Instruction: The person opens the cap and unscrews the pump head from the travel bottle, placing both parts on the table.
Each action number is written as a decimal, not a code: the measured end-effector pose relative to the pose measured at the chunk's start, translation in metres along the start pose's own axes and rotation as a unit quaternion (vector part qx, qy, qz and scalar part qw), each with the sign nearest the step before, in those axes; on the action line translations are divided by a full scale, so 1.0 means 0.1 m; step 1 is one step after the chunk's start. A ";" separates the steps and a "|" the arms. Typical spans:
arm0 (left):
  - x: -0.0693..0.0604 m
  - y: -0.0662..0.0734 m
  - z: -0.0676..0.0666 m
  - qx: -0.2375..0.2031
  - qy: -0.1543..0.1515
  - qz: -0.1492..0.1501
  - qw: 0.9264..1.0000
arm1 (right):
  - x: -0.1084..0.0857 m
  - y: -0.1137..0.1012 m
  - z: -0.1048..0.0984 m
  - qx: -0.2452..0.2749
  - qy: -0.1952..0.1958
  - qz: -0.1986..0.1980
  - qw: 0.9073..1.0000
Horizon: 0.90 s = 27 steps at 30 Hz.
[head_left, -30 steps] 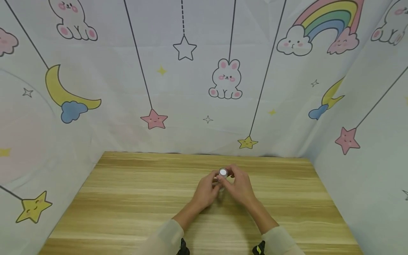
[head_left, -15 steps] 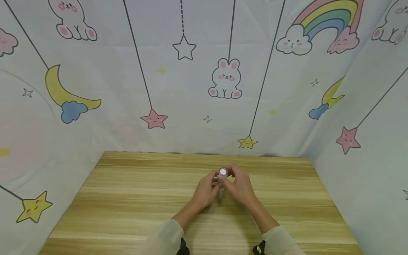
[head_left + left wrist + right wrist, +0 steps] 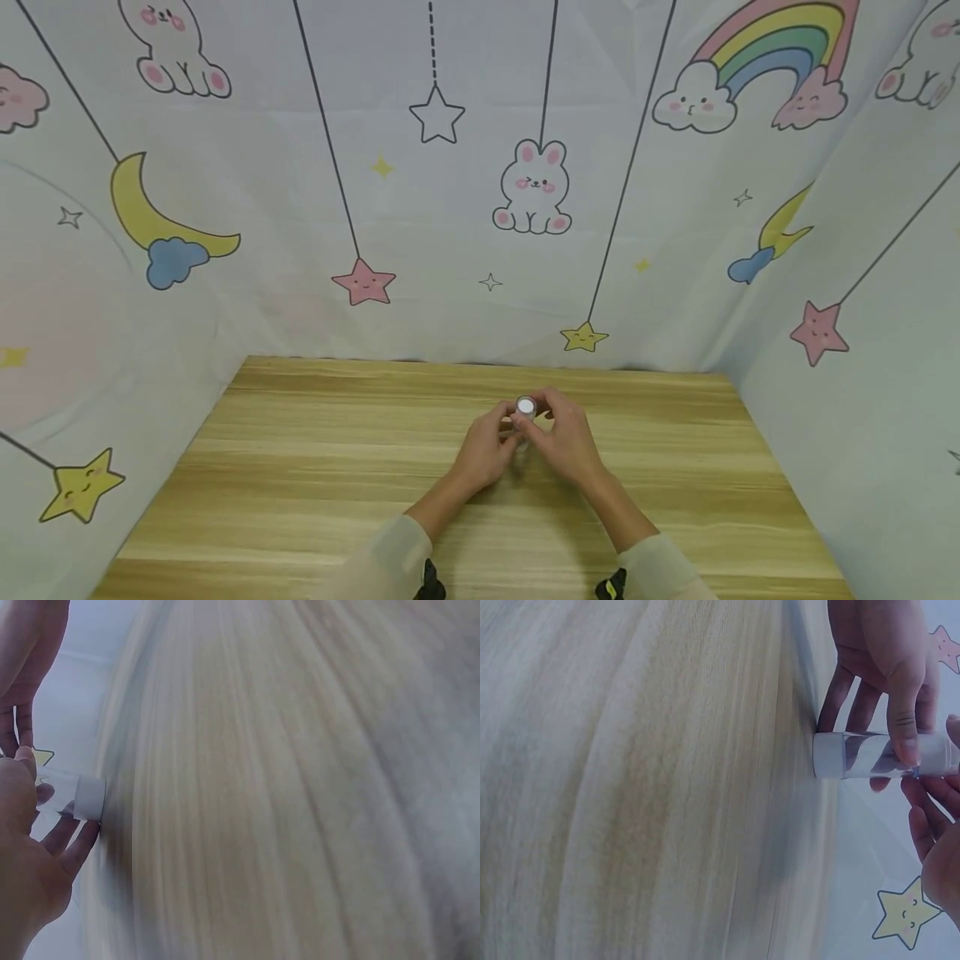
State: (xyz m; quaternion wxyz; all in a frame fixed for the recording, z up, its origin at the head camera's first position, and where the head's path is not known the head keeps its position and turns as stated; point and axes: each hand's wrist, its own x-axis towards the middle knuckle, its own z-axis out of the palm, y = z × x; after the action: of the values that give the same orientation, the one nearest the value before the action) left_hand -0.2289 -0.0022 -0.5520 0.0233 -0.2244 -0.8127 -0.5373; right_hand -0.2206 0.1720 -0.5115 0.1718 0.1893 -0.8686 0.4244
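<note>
A small clear cylindrical bottle (image 3: pixel 866 755) with a white base stands upright between the two hands. Its white, round top (image 3: pixel 526 406) faces up in the head view. The left hand (image 3: pixel 482 450) grips the clear body, thumb across its side, as the right wrist view shows. The right hand (image 3: pixel 566 437) holds the upper end between thumb and fingers. In the left wrist view the white base (image 3: pixel 90 799) is at the tabletop; whether it touches cannot be told. Fingers hide much of the bottle's upper part.
The wood-grain table (image 3: pixel 337 467) reaches back to a white cloth (image 3: pixel 450 325) printed with stars, rabbits and a rainbow. That cloth also rises along the left and right sides. Black straps (image 3: pixel 431 581) sit at the sleeves.
Both hands keep the same hold on the bottle and stay in place. Only a tiny shift of the head view shows.
</note>
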 end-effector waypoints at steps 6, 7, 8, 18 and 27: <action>0.00 -0.01 -0.02 -0.010 -0.016 -0.005 1.000 | 0.00 0.01 -0.01 0.003 -0.004 0.005 1.000; 0.00 -0.01 -0.02 -0.013 -0.019 -0.007 1.000 | 0.00 0.01 -0.01 0.005 -0.005 0.007 1.000; -0.01 -0.02 -0.02 -0.016 -0.022 -0.009 1.000 | 0.00 0.01 -0.01 0.006 -0.006 0.008 1.000; -0.04 -0.02 -0.04 -0.049 -0.042 -0.017 0.998 | 0.01 0.01 0.00 0.001 -0.003 0.000 1.000; -0.04 -0.01 -0.07 -0.045 -0.054 -0.018 0.997 | 0.01 0.04 0.00 0.009 -0.008 -0.001 1.000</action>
State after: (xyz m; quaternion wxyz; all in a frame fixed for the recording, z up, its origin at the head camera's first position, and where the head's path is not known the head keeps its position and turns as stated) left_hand -0.2268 -0.0097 -0.5512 -0.0403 -0.2392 -0.7914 -0.5611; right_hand -0.2231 0.1743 -0.5140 0.1636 0.1945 -0.8661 0.4305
